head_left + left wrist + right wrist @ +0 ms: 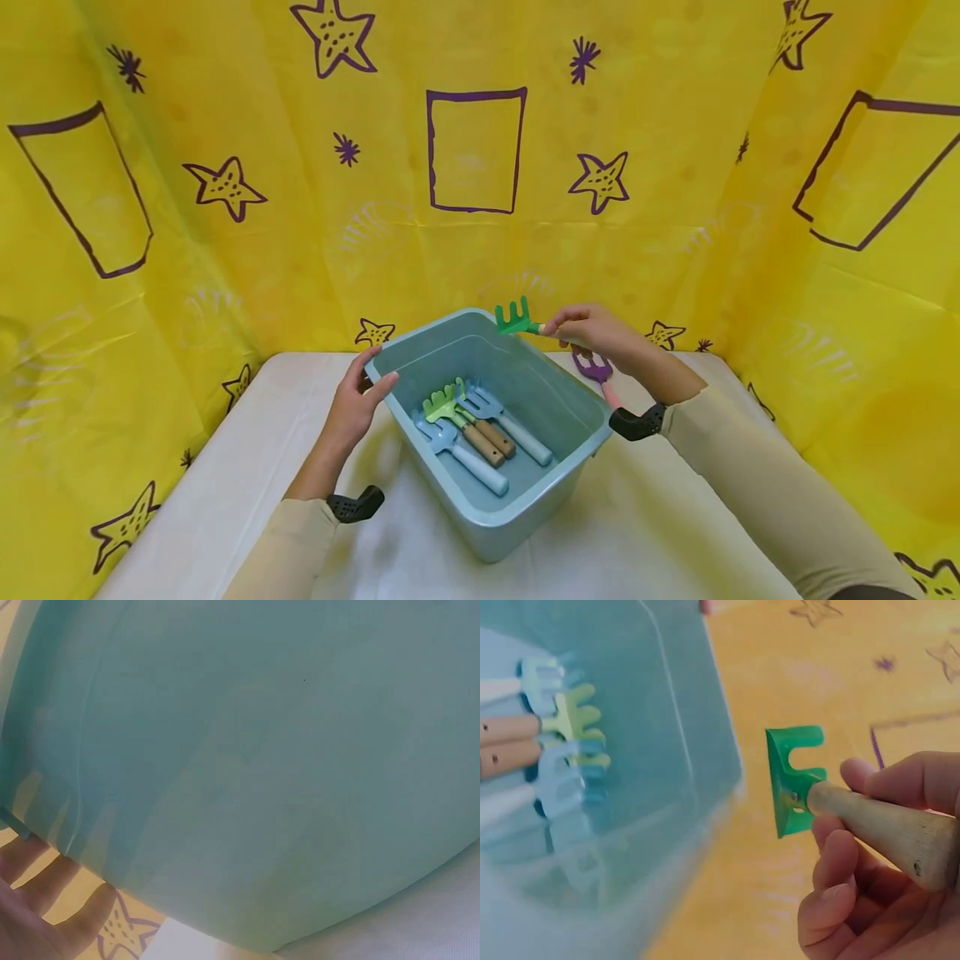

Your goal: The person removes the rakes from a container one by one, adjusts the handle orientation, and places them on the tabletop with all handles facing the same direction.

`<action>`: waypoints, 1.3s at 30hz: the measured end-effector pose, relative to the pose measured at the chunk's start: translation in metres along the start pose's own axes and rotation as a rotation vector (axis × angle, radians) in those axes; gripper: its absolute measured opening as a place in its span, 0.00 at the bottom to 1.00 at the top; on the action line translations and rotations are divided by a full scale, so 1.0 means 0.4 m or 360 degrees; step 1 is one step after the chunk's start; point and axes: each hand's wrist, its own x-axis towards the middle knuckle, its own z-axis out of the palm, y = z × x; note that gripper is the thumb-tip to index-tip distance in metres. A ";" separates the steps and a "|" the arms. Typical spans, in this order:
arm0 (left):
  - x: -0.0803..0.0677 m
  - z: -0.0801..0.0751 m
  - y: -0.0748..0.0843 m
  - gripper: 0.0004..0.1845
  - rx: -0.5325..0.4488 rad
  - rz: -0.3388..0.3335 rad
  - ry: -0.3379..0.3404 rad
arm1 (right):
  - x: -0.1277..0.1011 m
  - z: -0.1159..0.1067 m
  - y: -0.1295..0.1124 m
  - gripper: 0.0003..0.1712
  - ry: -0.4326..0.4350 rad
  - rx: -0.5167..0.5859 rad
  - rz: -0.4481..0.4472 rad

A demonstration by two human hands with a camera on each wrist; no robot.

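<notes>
My left hand (356, 404) grips the rim of a blue-green plastic tub (517, 535) at its far left side, thumb on the inner side. In the left wrist view its fingertips lie along the tub's edge. My right hand (603, 333) holds a small green hand rake (517, 321) by its wooden handle (889, 829), raised over the tub's far right edge with the tines toward the tub. Inside the tub lie two light-blue hand forks with pale handles (477, 468) and two light-green hand rakes (442, 406) with wooden handles.
A purple garden tool (596, 371) with a pink handle lies right of the tub, partly hidden behind my right hand and wrist. The tub stands on a white-covered table (645, 517). Yellow sheets (465, 250) with drawn stars enclose the table at the back and sides.
</notes>
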 end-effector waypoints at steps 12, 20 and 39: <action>0.003 0.001 0.000 0.35 0.0018 0.0012 0.0008 | -0.060 -0.095 0.089 0.15 0.0237 -0.0145 0.0219; 0.006 0.001 -0.003 0.35 0.0020 -0.0002 0.0007 | -0.105 -0.131 0.161 0.17 0.0300 -0.0289 0.0297; 0.004 0.000 -0.004 0.35 0.0007 0.0005 0.0001 | -0.153 -0.104 0.412 0.19 0.0465 -0.0511 0.0493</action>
